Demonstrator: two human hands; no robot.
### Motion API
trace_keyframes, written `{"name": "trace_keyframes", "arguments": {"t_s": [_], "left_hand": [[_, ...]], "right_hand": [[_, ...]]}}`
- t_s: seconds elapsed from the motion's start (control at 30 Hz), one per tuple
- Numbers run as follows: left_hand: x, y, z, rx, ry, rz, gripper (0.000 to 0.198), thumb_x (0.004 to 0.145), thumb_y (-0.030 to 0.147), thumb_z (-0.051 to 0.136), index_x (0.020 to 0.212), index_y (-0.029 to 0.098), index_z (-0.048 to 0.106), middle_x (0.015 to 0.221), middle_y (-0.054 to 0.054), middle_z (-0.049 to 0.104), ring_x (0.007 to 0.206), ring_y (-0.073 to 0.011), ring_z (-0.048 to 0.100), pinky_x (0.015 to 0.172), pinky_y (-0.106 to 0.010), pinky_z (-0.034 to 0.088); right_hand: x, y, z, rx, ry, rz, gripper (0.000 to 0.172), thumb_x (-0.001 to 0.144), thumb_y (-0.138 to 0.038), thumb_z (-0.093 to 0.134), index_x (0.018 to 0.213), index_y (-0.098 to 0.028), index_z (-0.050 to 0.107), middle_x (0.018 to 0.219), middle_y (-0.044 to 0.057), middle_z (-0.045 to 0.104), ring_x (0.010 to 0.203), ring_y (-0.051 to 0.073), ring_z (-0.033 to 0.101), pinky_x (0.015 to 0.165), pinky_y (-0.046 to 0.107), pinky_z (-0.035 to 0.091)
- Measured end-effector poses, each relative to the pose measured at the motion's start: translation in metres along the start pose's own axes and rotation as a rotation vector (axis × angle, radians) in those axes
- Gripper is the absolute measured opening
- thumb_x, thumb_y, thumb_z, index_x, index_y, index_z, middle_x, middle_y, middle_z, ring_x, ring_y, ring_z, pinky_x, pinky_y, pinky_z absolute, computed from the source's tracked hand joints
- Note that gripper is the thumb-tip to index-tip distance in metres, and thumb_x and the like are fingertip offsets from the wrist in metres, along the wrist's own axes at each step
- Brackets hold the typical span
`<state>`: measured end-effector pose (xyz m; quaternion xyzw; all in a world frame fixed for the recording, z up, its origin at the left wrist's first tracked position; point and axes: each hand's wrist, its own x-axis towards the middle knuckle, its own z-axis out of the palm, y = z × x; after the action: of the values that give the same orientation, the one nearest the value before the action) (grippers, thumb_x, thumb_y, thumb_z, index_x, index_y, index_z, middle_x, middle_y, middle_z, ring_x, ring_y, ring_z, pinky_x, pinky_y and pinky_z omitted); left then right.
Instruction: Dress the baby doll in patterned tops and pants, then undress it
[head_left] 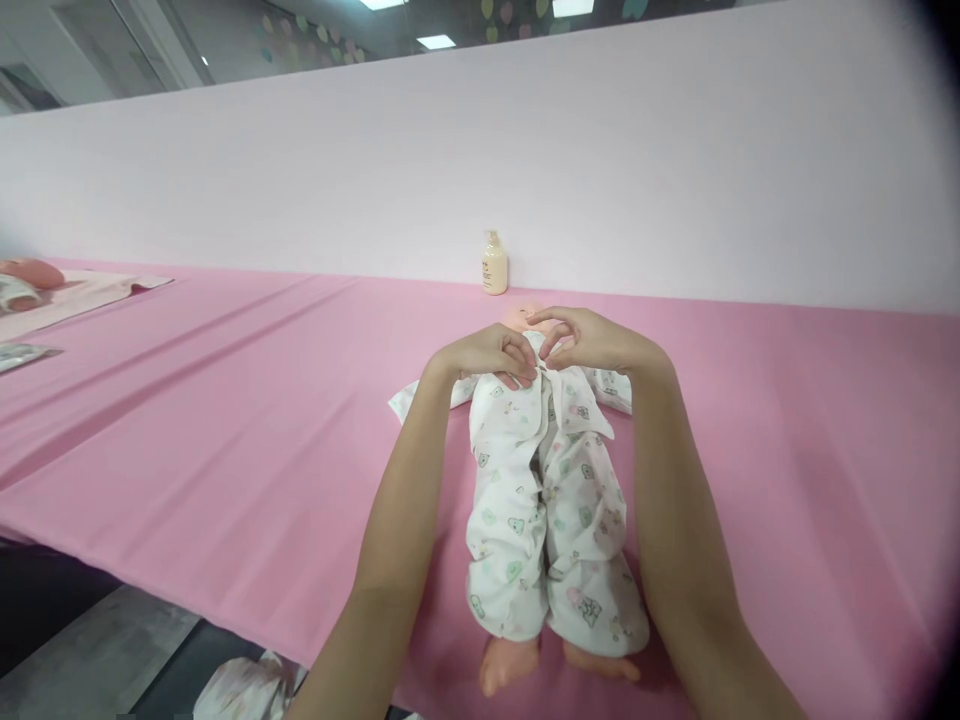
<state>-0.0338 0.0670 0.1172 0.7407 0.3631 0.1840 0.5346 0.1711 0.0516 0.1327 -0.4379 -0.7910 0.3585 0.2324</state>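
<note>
A baby doll lies on its back in white pajamas [510, 500] printed with small animals, its bare feet [510, 665] towards me. The front edges of the pajama top [574, 400] meet at the chest, and a loose flap hangs to the right. My left hand [491, 355] pinches the cloth at the upper chest, its fingers curled together. Close beside it, my right hand [589, 338] bends its fingers onto the same cloth just below the neck. Both hands partly cover the doll's head [521, 317] and collar; any fastener between the fingertips is too small to make out.
A cream pump bottle [495, 265] stands beyond the head, against the white panel [300, 180]. Pink sheeting [262, 430] covers the table. At far left, part of another doll [30, 272] lies on a pale cloth [90, 290]. Bundled fabric [244, 690] sits below the table's front edge.
</note>
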Motion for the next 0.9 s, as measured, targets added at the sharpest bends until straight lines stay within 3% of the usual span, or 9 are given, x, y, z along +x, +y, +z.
{"name": "trace_keyframes", "arguments": {"t_s": [0.37, 0.67, 0.9], "left_hand": [[0.001, 0.0, 0.003, -0.065, 0.051, -0.05, 0.042, 0.062, 0.011, 0.078, 0.096, 0.013, 0.054, 0.082, -0.012, 0.073, 0.079, -0.023, 0.071, 0.079, -0.045, 0.056], [0.0, 0.003, 0.003, -0.044, 0.018, -0.035, 0.041, 0.069, 0.027, 0.076, 0.101, 0.015, 0.054, 0.084, -0.009, 0.07, 0.079, -0.0231, 0.072, 0.072, -0.038, 0.059], [0.002, 0.004, 0.006, 0.118, 0.079, -0.037, 0.04, 0.066, 0.016, 0.071, 0.102, 0.016, 0.051, 0.084, -0.005, 0.07, 0.068, -0.0193, 0.07, 0.058, -0.028, 0.055]], "right_hand": [[0.003, -0.009, 0.008, -0.047, -0.059, -0.04, 0.05, 0.069, -0.007, 0.06, 0.116, -0.023, 0.057, 0.097, 0.004, 0.064, 0.081, 0.016, 0.064, 0.068, 0.025, 0.051], [0.015, -0.008, 0.024, -0.256, -0.15, -0.035, 0.059, 0.067, -0.008, 0.062, 0.124, -0.02, 0.052, 0.088, 0.003, 0.062, 0.074, 0.016, 0.059, 0.058, 0.022, 0.044], [0.018, -0.005, 0.025, -0.304, -0.097, -0.039, 0.05, 0.064, -0.009, 0.064, 0.113, -0.019, 0.058, 0.09, 0.004, 0.058, 0.073, 0.015, 0.055, 0.055, 0.022, 0.042]]}}
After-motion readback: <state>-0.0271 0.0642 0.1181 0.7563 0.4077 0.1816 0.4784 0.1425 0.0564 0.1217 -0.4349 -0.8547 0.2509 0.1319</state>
